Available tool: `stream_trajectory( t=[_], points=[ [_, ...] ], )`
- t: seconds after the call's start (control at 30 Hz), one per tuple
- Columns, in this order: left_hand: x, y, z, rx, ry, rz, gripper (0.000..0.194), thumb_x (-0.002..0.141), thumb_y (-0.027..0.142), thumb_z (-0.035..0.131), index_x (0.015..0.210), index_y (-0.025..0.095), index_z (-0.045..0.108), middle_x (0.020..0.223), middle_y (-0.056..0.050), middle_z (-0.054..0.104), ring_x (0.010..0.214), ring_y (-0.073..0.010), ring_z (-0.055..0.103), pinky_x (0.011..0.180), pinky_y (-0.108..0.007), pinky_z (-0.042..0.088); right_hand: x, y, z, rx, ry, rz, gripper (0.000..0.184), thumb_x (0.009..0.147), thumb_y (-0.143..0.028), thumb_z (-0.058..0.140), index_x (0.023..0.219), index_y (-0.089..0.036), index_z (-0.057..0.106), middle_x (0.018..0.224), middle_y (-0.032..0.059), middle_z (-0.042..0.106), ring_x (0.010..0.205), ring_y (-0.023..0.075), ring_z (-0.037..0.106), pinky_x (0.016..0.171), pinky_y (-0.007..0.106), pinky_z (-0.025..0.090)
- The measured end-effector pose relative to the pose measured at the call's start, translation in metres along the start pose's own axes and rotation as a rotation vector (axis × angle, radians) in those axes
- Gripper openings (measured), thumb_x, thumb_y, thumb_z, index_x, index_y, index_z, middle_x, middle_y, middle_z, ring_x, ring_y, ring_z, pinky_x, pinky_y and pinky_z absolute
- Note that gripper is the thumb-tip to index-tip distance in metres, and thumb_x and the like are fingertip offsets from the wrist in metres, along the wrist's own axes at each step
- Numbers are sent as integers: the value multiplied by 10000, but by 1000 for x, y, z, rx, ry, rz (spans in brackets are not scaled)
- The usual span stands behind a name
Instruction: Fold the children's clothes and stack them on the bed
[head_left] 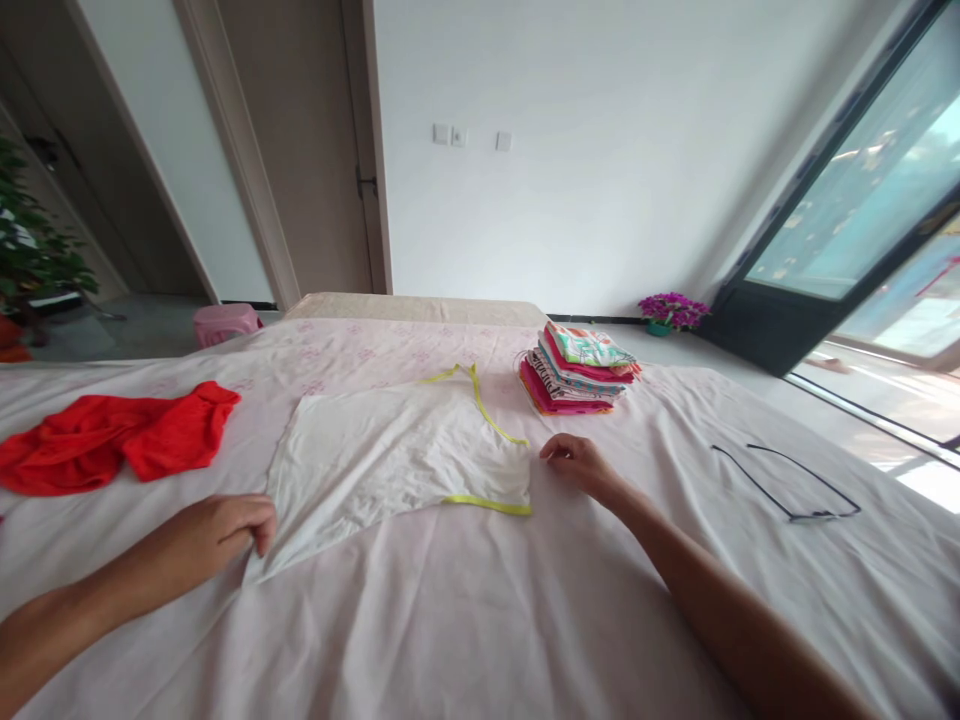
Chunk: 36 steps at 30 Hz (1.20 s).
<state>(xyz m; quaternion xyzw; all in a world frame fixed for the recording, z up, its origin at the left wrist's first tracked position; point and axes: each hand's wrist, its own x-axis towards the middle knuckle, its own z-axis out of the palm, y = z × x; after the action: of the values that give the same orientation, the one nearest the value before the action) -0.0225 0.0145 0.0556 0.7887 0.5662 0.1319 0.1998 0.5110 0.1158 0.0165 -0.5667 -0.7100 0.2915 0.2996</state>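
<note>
A white sleeveless top [375, 450] with yellow-green trim lies spread on the bed sheet, its trimmed end to the right and its hem to the left. At the near corner of the hem, my left hand [229, 525] is closed, with the fabric pinched between thumb and fingers. Just off the trimmed right end rests my right hand [577, 462], fingers curled loosely toward the thumb. Nothing shows in that hand, and a small gap separates it from the top. Creases run across the middle of the white fabric.
A stack of folded clothes [577, 370] stands beyond my right hand. Red clothing [120, 440] lies crumpled at the left. Dark-framed glasses [814, 515] rest on the pale sheet [465, 620] at the right. A pink stool [225, 322] stands behind the bed's far left side.
</note>
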Motion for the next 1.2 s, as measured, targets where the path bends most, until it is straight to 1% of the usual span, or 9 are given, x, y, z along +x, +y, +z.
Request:
stream_trajectory(
  t=[0.1,0.23,0.43,0.6,0.8,0.9,1.0,1.1,1.2],
  points=[
    [17,39,-1,10,-85,78,301,817,103,375,780,226,648,830,24,689,826,-158,644,793,-242,458,10,-10,2,-135,25,192,279,848,-273,508,1048,-180,679,884,49,718,666,147,639,620,247,445],
    [50,90,22,87,-16,308,360,923,189,392,1140,267,667,1219,2,679,1205,-180,569,1067,-315,383,19,-36,13,-448,-8,233,354,879,-505,539,1038,-218,671,971,61,718,810,194,647,657,266,396],
    [97,104,78,239,18,426,561,993,465,377,1522,286,329,1614,-63,284,1487,-254,232,1198,-457,222,20,-42,24,-562,76,239,255,906,-418,493,925,-213,645,929,60,706,826,194,622,647,265,345],
    [100,99,102,322,-29,447,595,979,537,380,1535,359,269,1644,-54,183,1505,-291,164,1203,-509,163,17,-34,16,-370,114,323,239,876,-359,531,1045,-226,634,919,32,715,790,167,624,645,248,354],
    [94,112,102,292,-62,463,590,980,517,394,1532,343,282,1639,-52,205,1511,-268,151,1211,-504,146,8,-40,28,-396,94,250,551,840,-386,590,1361,-234,498,976,32,698,871,203,624,705,278,390],
    [98,124,103,242,-82,472,567,982,502,398,1507,291,356,1610,-69,292,1495,-248,220,1210,-479,184,4,-38,33,-307,130,191,526,810,-268,585,1332,-236,536,904,13,668,818,176,615,693,260,413],
    [107,142,108,187,-71,491,542,977,438,446,1477,233,414,1566,-90,383,1467,-239,297,1204,-448,230,5,-37,32,-39,114,184,565,803,-233,573,1363,-233,505,917,10,647,678,129,600,585,221,424],
    [119,164,118,129,-13,511,516,954,334,508,1441,171,456,1503,-110,472,1429,-237,364,1193,-411,270,11,-41,27,114,21,274,478,878,-360,522,1331,-206,523,851,15,646,555,122,576,468,211,383],
    [126,188,129,48,29,541,468,937,302,533,1383,161,510,1406,-109,559,1333,-231,472,1143,-375,349,22,-48,21,-45,-46,310,408,947,-474,406,1090,-180,651,698,13,635,537,135,583,476,216,380]
  ],
)
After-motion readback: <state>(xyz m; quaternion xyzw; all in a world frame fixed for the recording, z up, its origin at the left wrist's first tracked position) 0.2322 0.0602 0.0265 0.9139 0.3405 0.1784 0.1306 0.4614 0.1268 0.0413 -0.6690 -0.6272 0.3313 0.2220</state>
